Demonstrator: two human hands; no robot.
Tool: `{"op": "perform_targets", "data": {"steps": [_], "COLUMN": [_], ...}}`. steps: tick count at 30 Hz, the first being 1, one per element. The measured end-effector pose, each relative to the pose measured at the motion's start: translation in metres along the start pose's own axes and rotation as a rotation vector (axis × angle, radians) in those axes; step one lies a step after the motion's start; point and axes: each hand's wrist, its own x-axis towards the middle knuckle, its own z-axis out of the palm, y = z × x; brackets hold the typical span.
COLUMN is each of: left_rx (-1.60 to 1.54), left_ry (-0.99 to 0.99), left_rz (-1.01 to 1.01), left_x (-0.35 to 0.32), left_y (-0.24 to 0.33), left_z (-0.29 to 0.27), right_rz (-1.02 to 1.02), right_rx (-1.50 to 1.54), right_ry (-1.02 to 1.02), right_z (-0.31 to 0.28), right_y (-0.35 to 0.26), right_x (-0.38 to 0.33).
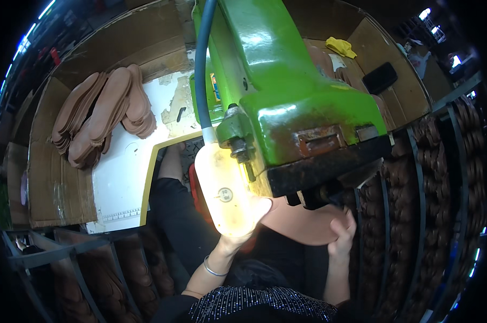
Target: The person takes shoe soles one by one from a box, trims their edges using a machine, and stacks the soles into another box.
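Observation:
A tan, sole-shaped piece (302, 222) is held level beneath the dark head of a green machine (313, 116). My right hand (343, 236) grips its right end, the thumb on top and the fingers curled round the edge. My left hand (263, 209) is at its left end, thumb pressed near the edge. A glowing lamp (222, 188) on a blue-grey cable hides most of that hand, with a bracelet (215, 267) on the wrist below. The machine head covers the far edge of the sole.
Stacked tan soles (106, 113) lie on the white table (117, 180) at the left, inside cardboard walls (66, 177). More soles, a yellow cloth (341, 47) and a black phone-like object (380, 78) are behind the machine. Metal racks (387, 237) packed with brown soles stand on both sides.

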Motion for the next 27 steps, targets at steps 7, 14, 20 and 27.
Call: {"op": "perform_targets", "data": {"steps": [7,14,20,27], "left_rx": [-0.078,-0.108,-0.024,-0.022], "left_ry": [0.062,0.147,0.146,0.309], "left_rz": [-0.020,0.005,-0.041,-0.087], "left_x": [-0.003,-0.009,-0.024,-0.067], "left_y": [-0.008,0.018,0.033,0.032], "left_z": [-0.007,-0.039,-0.088,-0.117], "right_rz": [-0.131,-0.114,-0.212,0.027], "right_rx": [0.093,0.413,0.505,0.397], "right_ry": [-0.011,-0.498,-0.495,-0.635], "right_z": [0.055,0.039,0.060,0.078], "right_y": [-0.040,0.025,0.063,0.083], "right_x": [0.081,0.115,0.090,0.059]}}
